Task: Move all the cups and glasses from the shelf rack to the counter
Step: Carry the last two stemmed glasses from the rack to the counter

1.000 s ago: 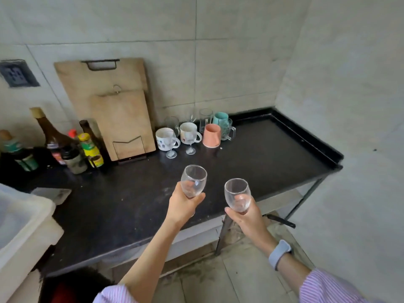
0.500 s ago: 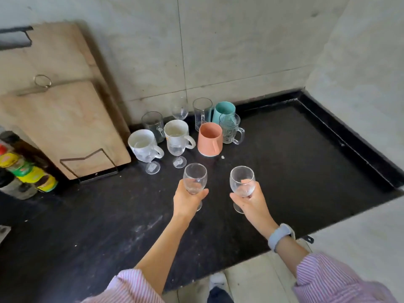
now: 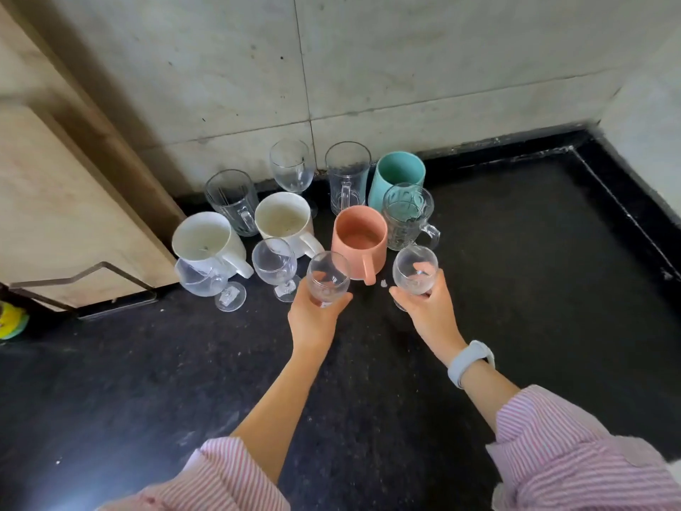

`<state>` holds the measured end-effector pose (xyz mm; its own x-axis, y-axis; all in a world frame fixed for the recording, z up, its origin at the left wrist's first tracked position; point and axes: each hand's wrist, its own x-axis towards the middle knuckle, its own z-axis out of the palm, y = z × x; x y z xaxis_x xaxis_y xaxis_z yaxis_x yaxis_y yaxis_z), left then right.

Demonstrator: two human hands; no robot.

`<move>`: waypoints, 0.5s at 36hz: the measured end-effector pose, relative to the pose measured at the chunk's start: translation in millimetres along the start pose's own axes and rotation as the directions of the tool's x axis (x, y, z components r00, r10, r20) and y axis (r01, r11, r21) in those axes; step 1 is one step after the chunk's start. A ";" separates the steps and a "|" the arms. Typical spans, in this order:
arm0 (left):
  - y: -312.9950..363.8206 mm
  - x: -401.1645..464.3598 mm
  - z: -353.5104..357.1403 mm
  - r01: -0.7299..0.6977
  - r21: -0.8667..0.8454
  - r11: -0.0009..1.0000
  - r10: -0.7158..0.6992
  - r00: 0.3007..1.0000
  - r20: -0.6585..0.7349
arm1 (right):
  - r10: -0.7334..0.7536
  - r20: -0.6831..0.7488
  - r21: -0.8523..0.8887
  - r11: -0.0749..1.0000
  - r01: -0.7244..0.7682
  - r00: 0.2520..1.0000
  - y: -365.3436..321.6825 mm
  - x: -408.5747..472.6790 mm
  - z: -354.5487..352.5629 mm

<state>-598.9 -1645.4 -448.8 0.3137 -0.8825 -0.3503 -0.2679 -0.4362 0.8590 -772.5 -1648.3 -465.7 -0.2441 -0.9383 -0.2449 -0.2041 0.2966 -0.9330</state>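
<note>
The person is holding one wine glass in each hand above the black counter (image 3: 516, 289), close to the group of cups that is standing against the back edge, near the back right corner. The left hand (image 3: 313, 319) is closed around the lower bowl and stem of the left wine glass (image 3: 328, 278), with the fingers wrapping from below, so the glass is staying upright and its open mouth is facing up. The right hand (image 3: 429, 311) is closed in the same way on the right wine glass (image 3: 415, 271), and a fingertip is showing through the clear bowl. I think this low grip is chosen because the foot stays free to meet the surface first. The two glasses are being held apart from each other, one on each side of the pink mug (image 3: 359, 241), probably so that they are not knocking together. Whether their feet are already touching the counter I cannot tell, because the hands are hiding them. The other things are standing in tight rows: two white mugs (image 3: 208, 237), a teal cup (image 3: 396, 178), three glass mugs (image 3: 407, 215) and three more wine glasses (image 3: 274, 263); this packing is leaving most of the counter free. A wooden cutting board (image 3: 55, 201) is leaning on the wall at the back left. The shelf rack is not in view. In my judgement, these two glasses are going to be set down in the front row, and the narrow gap beside the pink mug is asking for a slow, straight lowering.
</note>
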 end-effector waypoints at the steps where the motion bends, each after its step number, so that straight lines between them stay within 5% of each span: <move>1: -0.3 2.8 2.9 -0.005 -0.012 1.000 0.005 1.000 -0.007 | 0.003 0.003 0.011 1.000 -0.003 1.000 1.6 4.2 1.4; 18: -6.2 36.4 13.8 -0.025 -0.070 0.997 0.026 0.999 0.018 | 0.022 -0.043 0.006 1.000 -0.022 0.999 -4.0 29.6 9.9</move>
<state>-598.4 -1677.2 -472.0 0.2900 -0.8968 -0.3343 -0.2108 -0.4006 0.8917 -769.5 -1679.0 -471.7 -0.2889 -0.9230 -0.2542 -0.1927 0.3162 -0.9289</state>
